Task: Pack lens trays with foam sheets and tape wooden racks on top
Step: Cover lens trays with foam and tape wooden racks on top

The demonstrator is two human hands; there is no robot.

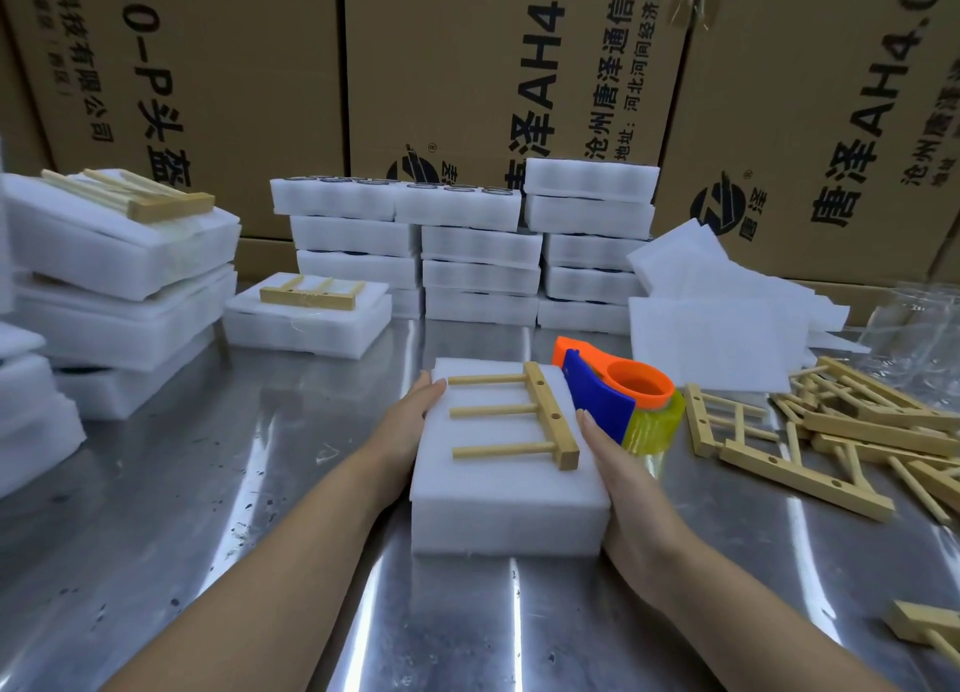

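Observation:
A white foam-wrapped lens tray (pixel 506 504) lies on the steel table in front of me. A wooden rack (pixel 524 421) with three dowels rests flat on its top. My left hand (pixel 415 416) presses against the tray's left side, fingers flat. My right hand (pixel 618 473) presses against its right side. Just behind my right hand sits an orange and blue tape dispenser (pixel 618 395) with a yellowish roll, touching the tray's far right corner.
Stacks of foam trays (pixel 467 254) stand at the back, some topped with racks (pixel 311 291). More stacks (pixel 114 275) fill the left. Loose foam sheets (pixel 717 317) and a pile of wooden racks (pixel 841 431) lie right. Cardboard boxes (pixel 467 67) wall off the rear.

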